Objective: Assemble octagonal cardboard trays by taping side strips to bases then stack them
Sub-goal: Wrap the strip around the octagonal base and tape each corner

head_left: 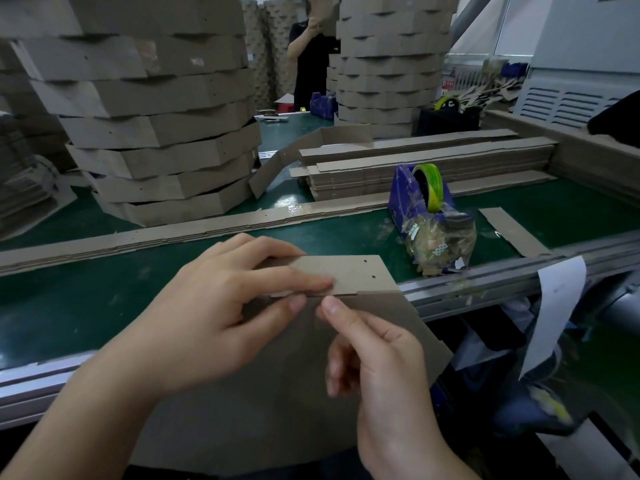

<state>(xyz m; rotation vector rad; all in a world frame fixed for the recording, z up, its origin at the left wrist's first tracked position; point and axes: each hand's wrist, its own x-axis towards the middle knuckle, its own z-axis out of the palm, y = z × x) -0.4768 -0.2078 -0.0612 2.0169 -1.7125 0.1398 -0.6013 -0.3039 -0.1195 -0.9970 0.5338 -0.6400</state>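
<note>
Work position: the base, a flat cardboard sheet, lies half on the near rail of the green conveyor belt and half over our lap. The side strip stands along the far edge of the base. Its long axis runs left to right, and two small punched holes show near its right end.

The governing relation is the seam where the strip's lower edge meets the base. It lies directly between the two thumbs, just ahead of the right hand and under the left fingers.

Left hand: reaches in from the left, palm down, and is the nearer hand to the strip. Its index finger lies nearly straight along the strip's lower edge and its thumb presses the base just below the seam.

Right hand: comes up from below with the wrist bent. Its fingers are curled toward the palm and its thumb tip touches the seam. We cannot tell whether clear tape sits under that thumb.

The tape dispenser stands on the belt to the right front, nearer the right hand. We judge that the next strip of tape comes from there.
</note>
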